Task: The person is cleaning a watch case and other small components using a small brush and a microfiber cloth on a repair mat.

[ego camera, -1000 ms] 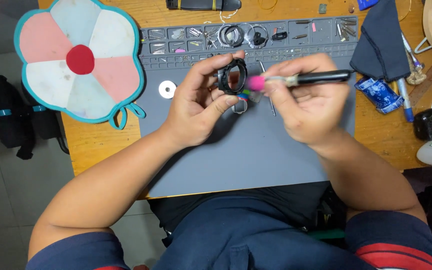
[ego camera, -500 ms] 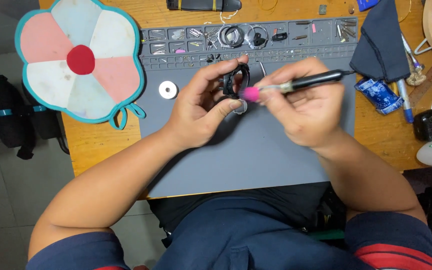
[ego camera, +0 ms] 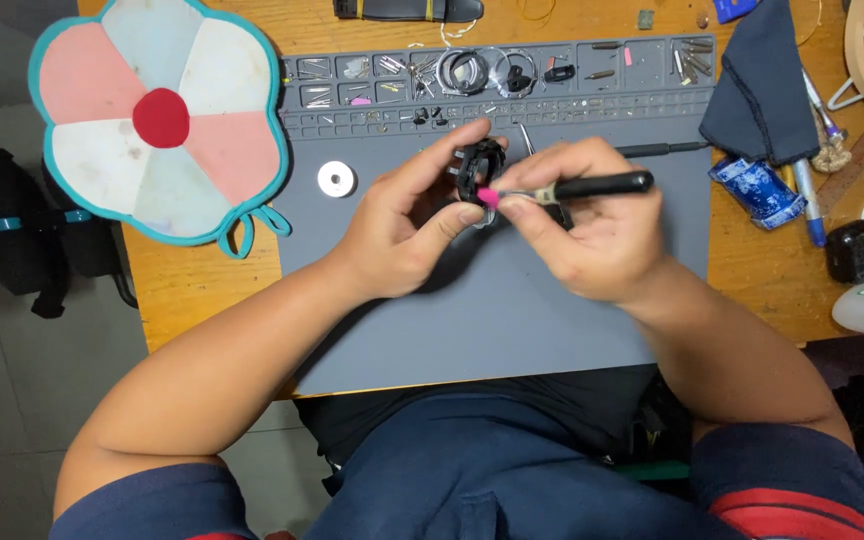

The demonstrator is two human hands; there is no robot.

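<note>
Grey mat [ego camera: 512,320] under both hands, sitting on the wooden bench [ego camera: 202,290]. Left hand [ego camera: 402,235] has its fingers [ego camera: 452,150] curled round a small black ring part [ego camera: 479,165], thumb below and forefinger over the top, so it's pinched and held up off the mat. Right hand [ego camera: 592,235] is closed on a black-handled brush [ego camera: 577,187], fingers bunched near the ferrule, and the brush's pink tip [ego camera: 488,196] is touching the ring part right beside the left thumb.

Just left of the left fingers there's a white disc [ego camera: 336,179] lying flat on the mat. Beyond the fingertips, the mat's tray section [ego camera: 497,75] holds screws, small bits and a couple of clear rings. Off to the right past the brush handle: a dark cloth [ego camera: 757,85], a blue packet [ego camera: 755,190] and a pen [ego camera: 809,200]. Far left of the left hand, a flower-shaped pad [ego camera: 152,120] in pink, white and teal, hanging half off the bench edge.
</note>
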